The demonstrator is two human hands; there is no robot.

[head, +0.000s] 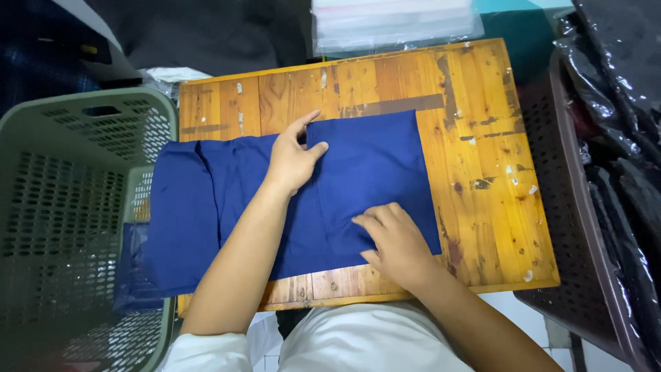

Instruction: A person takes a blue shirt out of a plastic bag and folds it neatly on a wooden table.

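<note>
While both hands press flat with nothing clasped in them, the left hand (292, 157) lies palm down on the far middle of a dark blue cloth (289, 200), its fingers stretched toward the far edge of a folded-over flap and its thumb spread to the right. The right hand (392, 241) rests open near the cloth's near right corner, fingers pointing left along the fabric. The cloth is folded, its right part a neat doubled rectangle, its left part looser with a few creases, and its left end hangs over the left edge of a wooden board (482, 172). This board is orange-brown, scuffed with dark marks and flecks of white, and it sits in front of the person, whose white sleeves show at the near edge. To the left, just beside the board and partly under the overhanging cloth, stands a grey-green perforated basket (76, 220). On the right stands a dark brown perforated crate (571, 227) lined with black plastic sheeting (620, 89). Beyond the board's far edge lies a stack of clear plastic bags (392, 24).
</note>
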